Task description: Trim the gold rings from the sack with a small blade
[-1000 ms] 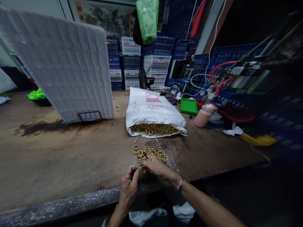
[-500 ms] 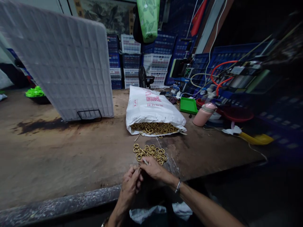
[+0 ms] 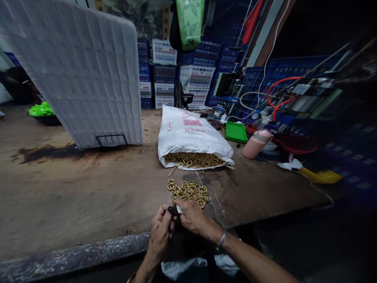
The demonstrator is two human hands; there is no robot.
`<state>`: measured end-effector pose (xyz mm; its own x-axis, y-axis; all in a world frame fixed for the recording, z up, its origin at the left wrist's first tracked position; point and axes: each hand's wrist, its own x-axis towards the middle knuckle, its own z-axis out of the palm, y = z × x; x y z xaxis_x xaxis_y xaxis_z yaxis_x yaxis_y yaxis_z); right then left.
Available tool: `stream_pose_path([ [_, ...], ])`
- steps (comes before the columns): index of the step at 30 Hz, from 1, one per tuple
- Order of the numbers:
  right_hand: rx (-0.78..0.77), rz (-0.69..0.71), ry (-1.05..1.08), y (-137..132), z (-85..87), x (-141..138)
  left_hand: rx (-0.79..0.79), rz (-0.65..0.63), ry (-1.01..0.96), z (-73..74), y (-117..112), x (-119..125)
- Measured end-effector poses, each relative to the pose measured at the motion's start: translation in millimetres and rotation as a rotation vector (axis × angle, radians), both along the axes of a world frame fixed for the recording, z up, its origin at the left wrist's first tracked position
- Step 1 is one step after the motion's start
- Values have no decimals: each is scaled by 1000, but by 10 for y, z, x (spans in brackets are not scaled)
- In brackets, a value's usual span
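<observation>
Just over the table's near edge, my left hand (image 3: 159,230) is closed in a pinch; what lies between its fingertips is too small and hidden to name. My right hand (image 3: 193,218) wraps round a small flat piece, dark at one end (image 3: 173,210) and pale at the other, which reaches across to the left fingertips. Right beyond the hands lies a loose pile of brass-coloured rings (image 3: 188,190). Farther back, a white woven sack (image 3: 193,137) with red print rests on its side, its mouth facing me and full of the same rings.
A white quilted panel (image 3: 97,82) stands upright on a black wire stand (image 3: 112,141) at left. Behind it is a bowl of bright green pieces (image 3: 43,110). To the right are a green tray (image 3: 236,132), a pink bottle (image 3: 257,144) and a yellow scoop (image 3: 321,175). Crates (image 3: 165,74) are stacked behind.
The small flat piece between my hands has turned, so its dark end now shows by the left fingertips. Both hands stay close together in nearly the same place. The view has shifted slightly.
</observation>
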<state>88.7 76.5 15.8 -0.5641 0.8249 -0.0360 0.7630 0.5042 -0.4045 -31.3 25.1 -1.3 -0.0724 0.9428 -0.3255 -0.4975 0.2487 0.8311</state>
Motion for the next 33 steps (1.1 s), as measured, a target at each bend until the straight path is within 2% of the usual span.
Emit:
stream_pose_path([
  [8, -14, -21, -104, 17, 52, -57, 20, 36, 164, -8, -5, -8],
  [13, -54, 48, -107, 31, 82, -61, 148, 63, 255, -71, -35, -39],
  [17, 11, 10, -181, 133, 67, -34, 192, 44, 299, 37, -139, -51],
  [22, 108, -98, -235, 444, 76, -26, 70, -49, 66, 221, -215, -48],
  [24, 127, -126, -208, 585, 102, -71, 11, -50, -36, 209, -187, -78],
  [27, 93, -175, -191, 767, 125, -174, -19, 23, -140, 139, -139, -151],
  [30, 48, -200, -197, 897, 95, -272, -29, 89, -212, 89, -124, -209],
  [33, 24, -208, -204, 980, 32, -330, -50, 99, -286, 75, -123, -236],
])
